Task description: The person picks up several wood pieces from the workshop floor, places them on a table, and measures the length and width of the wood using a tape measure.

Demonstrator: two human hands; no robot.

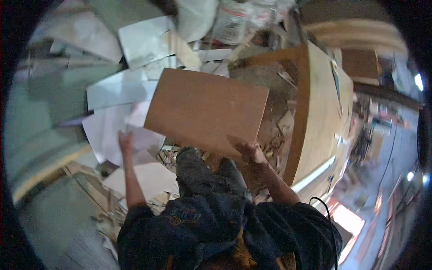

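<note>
A flat, rectangular brown board (208, 110) is held out in front of me, its broad face up and slightly turned. My right hand (252, 152) grips its near right corner, thumb lying on the top face. Away from the board, my left hand (126, 141) is over a pale white sheet (105, 130). Blur softens its fingers, but they look apart with nothing seen between them. More pale panels (146, 41) lie overlapping beyond that hand, and another white piece (143, 180) rests below it.
A wooden bench or cabinet with a light top (321, 112) stands close on my right. Scraps and debris (276, 130) cover the floor beside it. Plastic sacks (234, 20) sit at the far side. A long wooden strip (49, 173) runs along the left.
</note>
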